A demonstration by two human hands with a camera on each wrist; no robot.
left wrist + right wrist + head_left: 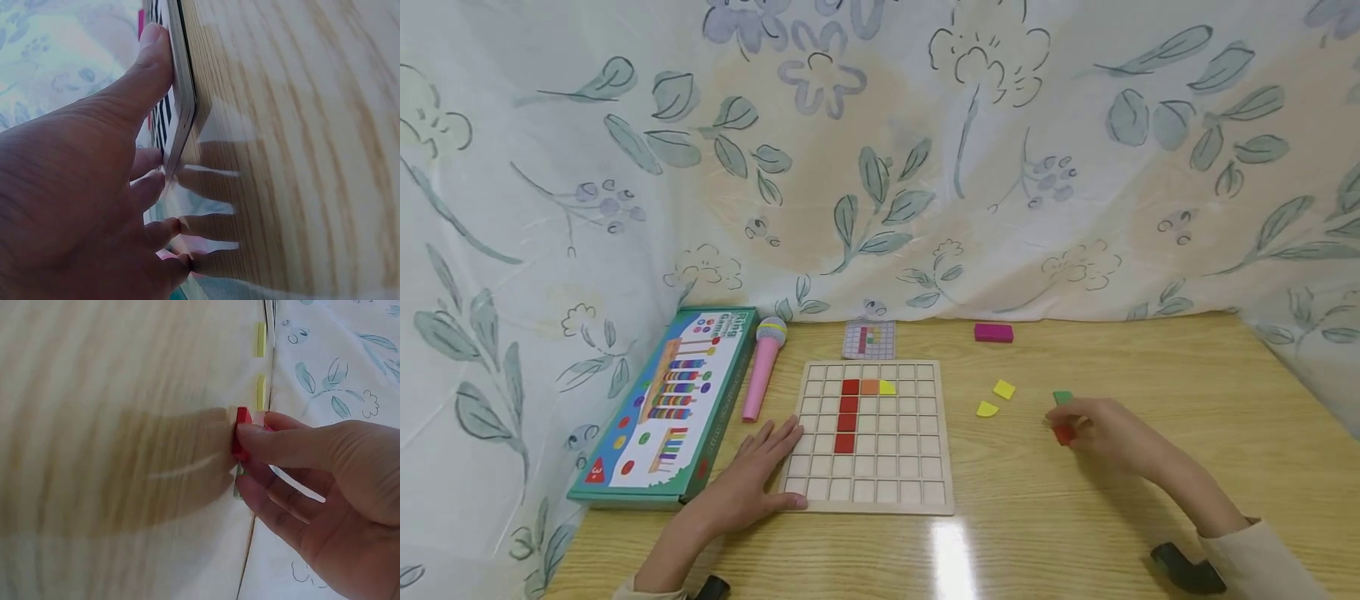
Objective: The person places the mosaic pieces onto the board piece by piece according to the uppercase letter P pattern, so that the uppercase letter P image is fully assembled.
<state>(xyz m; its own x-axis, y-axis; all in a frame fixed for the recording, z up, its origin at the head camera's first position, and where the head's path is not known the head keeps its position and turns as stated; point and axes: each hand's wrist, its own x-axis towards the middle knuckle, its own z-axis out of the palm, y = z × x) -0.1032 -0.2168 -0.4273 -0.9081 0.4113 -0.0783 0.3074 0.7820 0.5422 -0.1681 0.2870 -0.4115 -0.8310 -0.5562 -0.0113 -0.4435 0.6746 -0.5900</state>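
A wooden grid board [900, 489] lies on the table. In its recesses sit several red squares in a column, an orange square [870, 387] and a yellow rounded piece [887, 387]. My left hand [752, 471] rests spread along the board's left side, thumb on the front corner; the left wrist view shows the thumb [153, 59] on the board's edge. At right, my right hand [1105, 432] pinches a small red block [240, 432] between thumb and fingers, low over the table. Just beyond it lies a green piece [1062, 397], partly hidden behind the fingers in the right wrist view.
Between board and right hand lie a yellow square [1004, 389] and a yellow quarter-round piece [987, 409]. Farther back are a magenta block [993, 333] and a pattern card [868, 340]. A pink microphone [762, 375] and a game box [662, 400] lie left; a floral curtain [880, 208] hangs behind.
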